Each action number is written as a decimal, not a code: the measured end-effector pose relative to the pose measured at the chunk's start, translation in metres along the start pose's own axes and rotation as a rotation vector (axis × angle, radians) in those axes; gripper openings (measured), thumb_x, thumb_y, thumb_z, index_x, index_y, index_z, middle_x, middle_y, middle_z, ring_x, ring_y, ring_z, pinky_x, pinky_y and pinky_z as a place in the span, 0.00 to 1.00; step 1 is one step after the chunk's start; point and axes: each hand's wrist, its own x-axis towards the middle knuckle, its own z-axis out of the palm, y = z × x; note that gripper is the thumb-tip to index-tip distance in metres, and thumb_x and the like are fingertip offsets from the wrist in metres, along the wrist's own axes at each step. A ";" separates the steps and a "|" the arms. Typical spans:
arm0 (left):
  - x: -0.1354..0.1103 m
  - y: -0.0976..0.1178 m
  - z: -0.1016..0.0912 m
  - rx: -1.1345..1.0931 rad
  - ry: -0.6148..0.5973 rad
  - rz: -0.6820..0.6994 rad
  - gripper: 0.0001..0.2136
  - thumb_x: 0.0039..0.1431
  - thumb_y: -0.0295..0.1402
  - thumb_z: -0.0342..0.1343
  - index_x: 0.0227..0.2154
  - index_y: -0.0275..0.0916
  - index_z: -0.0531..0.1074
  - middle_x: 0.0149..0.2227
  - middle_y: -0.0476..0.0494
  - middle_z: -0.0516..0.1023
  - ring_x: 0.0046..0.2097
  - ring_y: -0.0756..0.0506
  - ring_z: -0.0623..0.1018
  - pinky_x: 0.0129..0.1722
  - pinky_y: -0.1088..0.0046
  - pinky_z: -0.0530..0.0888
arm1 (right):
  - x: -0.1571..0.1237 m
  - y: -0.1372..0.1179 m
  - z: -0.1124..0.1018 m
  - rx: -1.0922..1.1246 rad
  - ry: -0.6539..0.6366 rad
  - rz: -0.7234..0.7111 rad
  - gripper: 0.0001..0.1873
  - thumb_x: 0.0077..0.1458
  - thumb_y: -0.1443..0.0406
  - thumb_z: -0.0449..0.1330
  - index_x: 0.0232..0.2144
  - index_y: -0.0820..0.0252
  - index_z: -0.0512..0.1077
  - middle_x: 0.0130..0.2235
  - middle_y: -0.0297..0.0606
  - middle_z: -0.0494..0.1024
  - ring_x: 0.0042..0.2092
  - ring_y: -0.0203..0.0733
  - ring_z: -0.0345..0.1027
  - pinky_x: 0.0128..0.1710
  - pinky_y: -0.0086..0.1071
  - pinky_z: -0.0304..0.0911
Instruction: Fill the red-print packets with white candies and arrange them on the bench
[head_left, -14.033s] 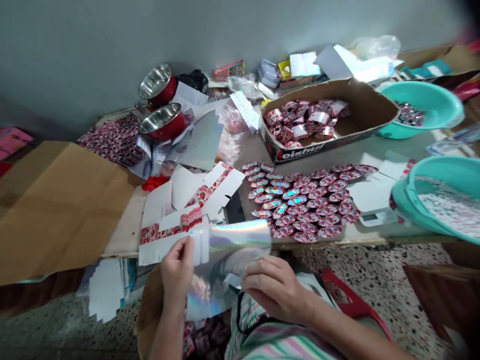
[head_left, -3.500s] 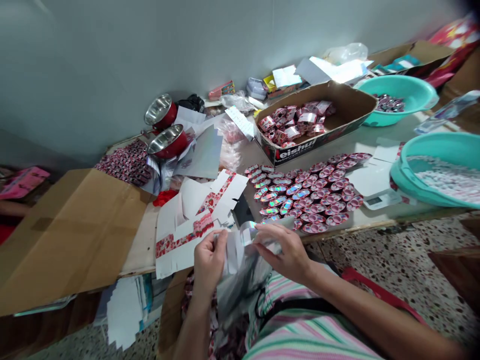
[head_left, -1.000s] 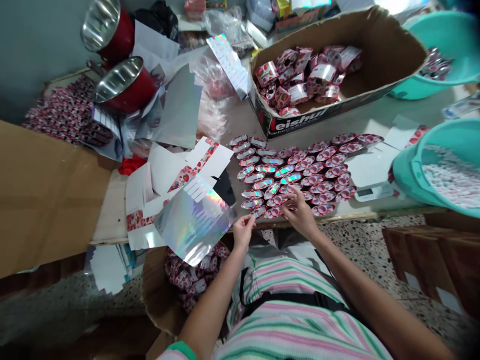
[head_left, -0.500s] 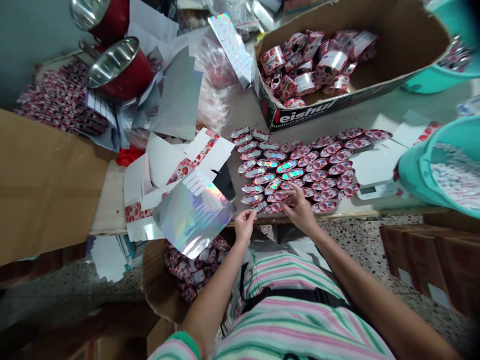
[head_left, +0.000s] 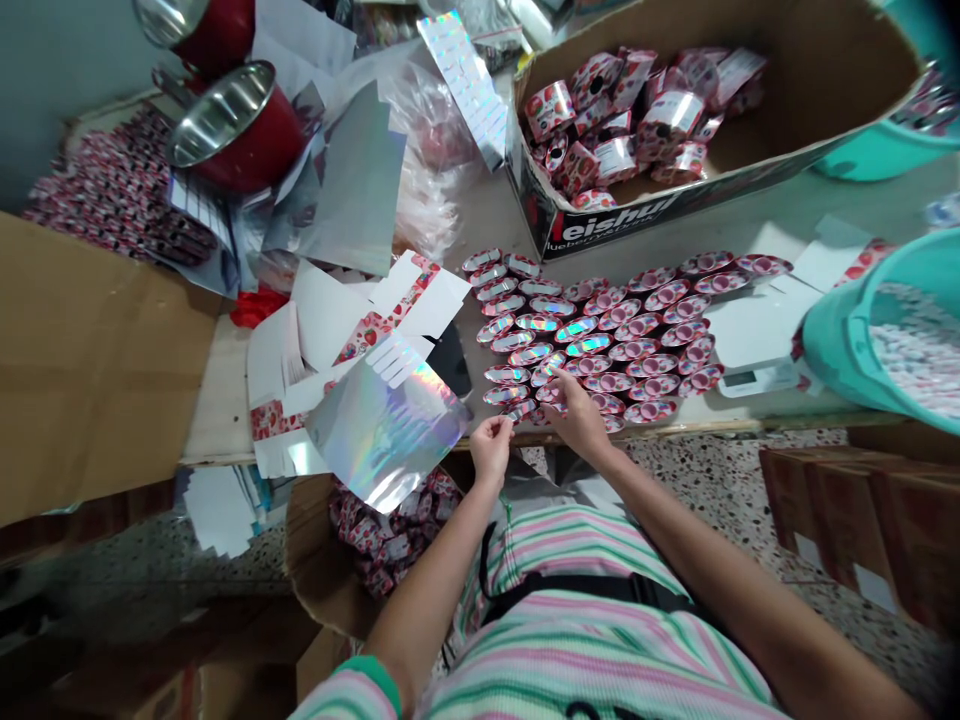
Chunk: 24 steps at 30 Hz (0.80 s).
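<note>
Rows of small oval packs with red-and-pink strawberry print stand close together on the table. Several on the left carry a shiny silver sticker (head_left: 589,345) on top, while packs on the right, like this pack (head_left: 651,411), show a pink round middle. My left hand (head_left: 491,450) is at the table's front edge, thumb and finger pinched beside the nearest left pack (head_left: 519,410); what the pinch holds is too small to make out. Over the front packs reaches my right hand (head_left: 579,418), thumb and index finger apart, fingertips at or just above the pack tops.
A silver holographic sheet (head_left: 390,425) and white printed cards (head_left: 330,310) lie left. Behind the rows stands a cardboard box (head_left: 622,222) of printed rolled packs. Right are a white scale (head_left: 757,345) and a turquoise bucket (head_left: 840,335). Red saucepans (head_left: 240,140) sit back left.
My right hand has moved left and slightly down over the front packs, towards my left hand. My left hand stays nearly still, still pinched. The view has shifted slightly.
</note>
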 end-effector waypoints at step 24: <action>0.003 -0.012 -0.002 0.150 0.043 0.074 0.08 0.49 0.36 0.57 0.29 0.37 0.76 0.23 0.46 0.76 0.28 0.47 0.75 0.32 0.73 0.69 | 0.001 0.012 0.032 -0.278 0.171 -0.089 0.43 0.51 0.55 0.61 0.62 0.59 0.46 0.57 0.54 0.62 0.58 0.58 0.54 0.54 0.53 0.53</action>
